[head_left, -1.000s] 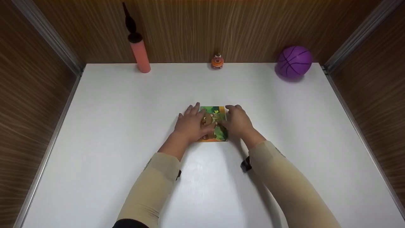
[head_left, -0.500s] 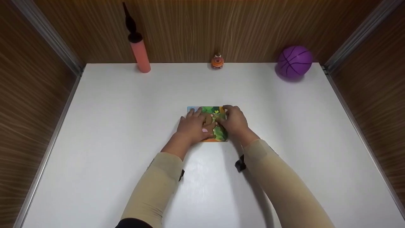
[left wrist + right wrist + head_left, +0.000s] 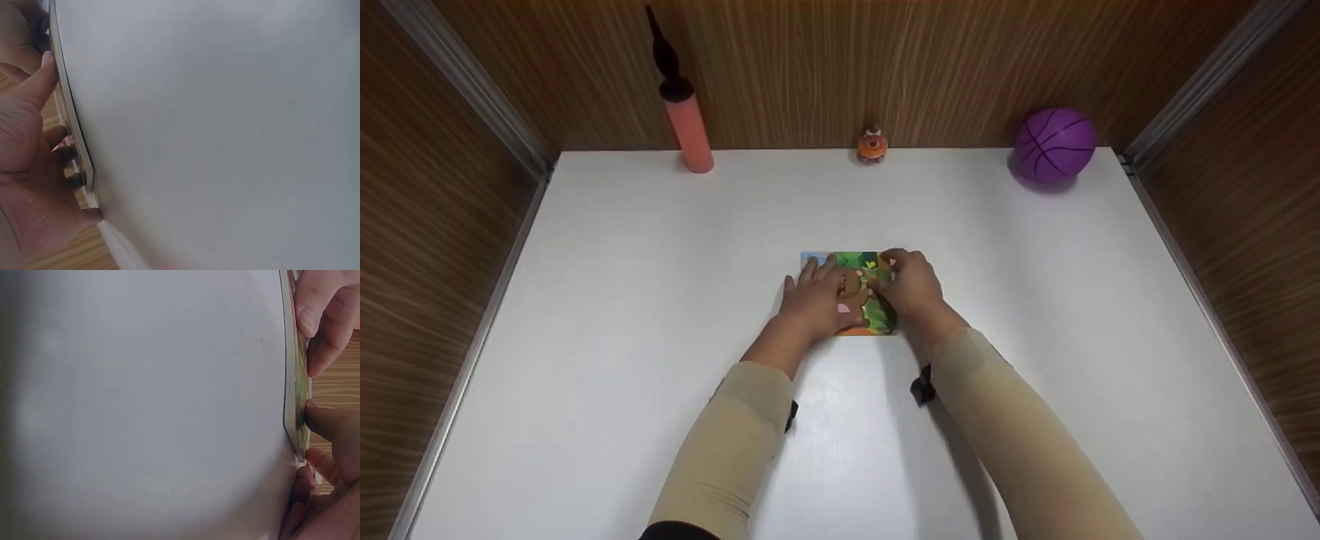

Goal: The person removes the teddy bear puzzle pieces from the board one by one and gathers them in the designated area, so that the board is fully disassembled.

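A flat picture puzzle (image 3: 877,313) with a brown cartoon animal on a green background lies on the white table. My left hand (image 3: 812,302) rests over its left part, fingers spread fairly straight and thumb across the lower part. In the left wrist view, the thumb (image 3: 45,79) lies along the puzzle's near edge. My right hand (image 3: 916,289) grips the right side, its thumb on the picture and its index finger near the far right corner. The right wrist view shows the right thumb (image 3: 323,419) on the puzzle's top, with the other fingers curled beside its edge.
At the back of the white table (image 3: 622,300) stand a pink hand pump (image 3: 688,133) with a black nozzle, a small orange toy figure (image 3: 872,145) and a purple ball (image 3: 1054,145). Wood-grain panels (image 3: 780,67) enclose the back and both sides.
My left hand has drawn slightly back, uncovering the puzzle's blue far left corner. The right hand has shifted a little left, its thumb further over the picture.
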Action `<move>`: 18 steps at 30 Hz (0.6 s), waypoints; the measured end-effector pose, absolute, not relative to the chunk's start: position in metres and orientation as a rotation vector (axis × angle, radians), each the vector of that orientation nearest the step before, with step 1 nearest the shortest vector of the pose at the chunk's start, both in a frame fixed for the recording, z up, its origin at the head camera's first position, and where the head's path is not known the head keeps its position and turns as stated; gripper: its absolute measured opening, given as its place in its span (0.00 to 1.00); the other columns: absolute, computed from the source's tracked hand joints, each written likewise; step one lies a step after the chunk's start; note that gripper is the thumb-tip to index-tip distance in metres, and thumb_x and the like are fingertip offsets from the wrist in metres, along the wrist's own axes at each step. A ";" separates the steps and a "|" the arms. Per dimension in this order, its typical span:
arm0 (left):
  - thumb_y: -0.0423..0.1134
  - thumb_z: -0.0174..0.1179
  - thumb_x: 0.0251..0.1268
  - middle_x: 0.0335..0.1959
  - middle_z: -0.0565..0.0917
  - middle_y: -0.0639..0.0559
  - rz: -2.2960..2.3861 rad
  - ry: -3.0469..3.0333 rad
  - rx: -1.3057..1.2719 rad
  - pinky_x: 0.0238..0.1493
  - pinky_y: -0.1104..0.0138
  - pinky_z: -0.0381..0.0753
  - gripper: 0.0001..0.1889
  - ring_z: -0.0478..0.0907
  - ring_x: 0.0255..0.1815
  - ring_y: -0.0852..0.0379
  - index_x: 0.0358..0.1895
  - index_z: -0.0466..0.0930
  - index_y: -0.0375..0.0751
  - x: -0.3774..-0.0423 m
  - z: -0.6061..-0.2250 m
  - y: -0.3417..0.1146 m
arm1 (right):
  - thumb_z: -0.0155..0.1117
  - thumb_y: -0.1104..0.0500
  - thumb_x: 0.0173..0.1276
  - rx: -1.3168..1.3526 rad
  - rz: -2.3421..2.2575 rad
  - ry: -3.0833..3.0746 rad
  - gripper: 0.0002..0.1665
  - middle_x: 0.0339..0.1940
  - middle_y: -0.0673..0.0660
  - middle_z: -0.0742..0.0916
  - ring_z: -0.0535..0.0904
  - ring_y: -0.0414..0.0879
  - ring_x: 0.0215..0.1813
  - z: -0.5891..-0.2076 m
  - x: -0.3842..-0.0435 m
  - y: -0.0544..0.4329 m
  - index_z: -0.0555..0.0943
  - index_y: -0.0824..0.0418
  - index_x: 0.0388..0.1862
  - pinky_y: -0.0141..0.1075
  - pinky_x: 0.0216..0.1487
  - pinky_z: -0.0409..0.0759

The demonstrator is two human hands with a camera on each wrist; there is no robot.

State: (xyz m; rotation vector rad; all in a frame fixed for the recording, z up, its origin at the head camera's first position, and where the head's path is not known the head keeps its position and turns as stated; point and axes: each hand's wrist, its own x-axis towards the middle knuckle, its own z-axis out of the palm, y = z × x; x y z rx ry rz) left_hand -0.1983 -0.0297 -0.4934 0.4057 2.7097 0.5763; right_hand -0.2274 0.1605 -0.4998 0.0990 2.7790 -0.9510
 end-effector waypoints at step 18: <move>0.63 0.64 0.72 0.89 0.43 0.50 0.552 2.669 0.390 0.82 0.36 0.40 0.46 0.34 0.88 0.41 0.87 0.55 0.54 -0.200 -0.492 -0.028 | 0.72 0.59 0.69 0.391 -1.040 2.633 0.31 0.65 0.62 0.80 0.75 0.58 0.64 -0.486 -0.235 0.147 0.78 0.60 0.70 0.56 0.71 0.70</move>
